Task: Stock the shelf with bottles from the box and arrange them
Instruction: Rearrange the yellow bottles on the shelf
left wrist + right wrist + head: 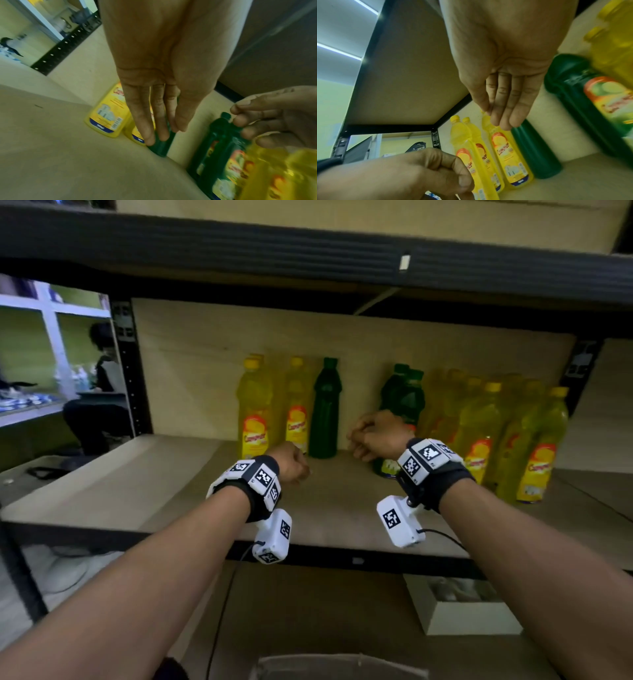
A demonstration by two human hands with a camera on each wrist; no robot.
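On the wooden shelf (pixel 137 491) stand two groups of bottles. The left group holds yellow bottles (pixel 255 409) and one dark green bottle (pixel 323 409). To the right stand green bottles (pixel 404 398), then several yellow bottles (pixel 479 426). My left hand (pixel 291 465) hovers in front of the left group, holding nothing, fingers loosely bent (pixel 159 121). My right hand (pixel 370 436) hangs in the gap between the groups, just left of the green labelled bottle (pixel 590 101), also holding nothing. The lone green bottle (pixel 537 152) lies beyond its fingertips.
A cardboard box (pixel 339 666) shows at the bottom edge, below my arms. A white open box (pixel 462 607) sits on the lower shelf at right. The upper shelf beam (pixel 308 251) hangs overhead. A black upright post (pixel 132 371) bounds the left side; a person sits beyond it.
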